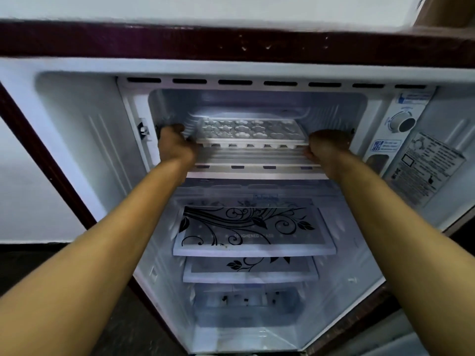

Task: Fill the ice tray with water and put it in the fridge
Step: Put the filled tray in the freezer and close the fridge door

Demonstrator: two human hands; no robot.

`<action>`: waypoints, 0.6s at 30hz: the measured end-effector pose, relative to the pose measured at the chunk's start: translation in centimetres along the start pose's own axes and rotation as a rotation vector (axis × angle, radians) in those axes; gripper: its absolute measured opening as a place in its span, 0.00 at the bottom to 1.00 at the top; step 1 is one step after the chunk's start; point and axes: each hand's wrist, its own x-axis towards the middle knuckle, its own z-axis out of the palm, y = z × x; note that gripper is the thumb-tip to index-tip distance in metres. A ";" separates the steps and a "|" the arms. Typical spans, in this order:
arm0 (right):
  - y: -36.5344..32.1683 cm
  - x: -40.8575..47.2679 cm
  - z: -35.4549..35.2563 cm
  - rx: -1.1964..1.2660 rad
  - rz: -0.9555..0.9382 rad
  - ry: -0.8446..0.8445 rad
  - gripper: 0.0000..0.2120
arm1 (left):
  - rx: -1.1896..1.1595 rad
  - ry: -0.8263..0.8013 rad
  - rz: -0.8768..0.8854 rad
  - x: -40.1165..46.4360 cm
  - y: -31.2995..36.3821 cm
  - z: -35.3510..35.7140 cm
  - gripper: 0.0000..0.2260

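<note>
The fridge (231, 69) stands open in front of me, with its freezer compartment (257, 101) at the top. A white ice tray (246, 131) with flower-shaped cells lies level just inside the freezer mouth, over the ribbed floor. My left hand (174, 146) grips the tray's left end, my right hand (327, 146) its right front corner. Both arms reach straight in. The fingertips are partly hidden behind the tray's edges. Whether the cells hold water is hard to tell.
Below the freezer are two glass shelves with black floral print (252, 229) (249, 272) and a clear drawer (246, 304) at the bottom. A thermostat knob (406, 123) and a label sticker (426, 170) sit on the right inner wall. A white room wall (30, 188) is at left.
</note>
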 end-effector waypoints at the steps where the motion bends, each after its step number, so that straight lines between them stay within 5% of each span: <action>1: -0.1 -1.2 -0.5 -0.070 -0.054 0.016 0.13 | -0.005 0.001 0.043 -1.0 0.1 -0.3 0.10; 5: 0.3 -6.4 -2.2 -0.011 -0.134 -0.047 0.07 | 0.019 -0.059 0.074 -5.1 1.0 -2.2 0.15; 11: 0.3 -15.9 -6.2 0.022 -0.149 -0.120 0.18 | 0.042 -0.195 0.102 -12.8 3.1 -6.9 0.20; 18: 3.3 -29.4 -11.2 -0.011 -0.149 -0.155 0.18 | 0.163 -0.403 0.209 -25.9 3.5 -11.4 0.21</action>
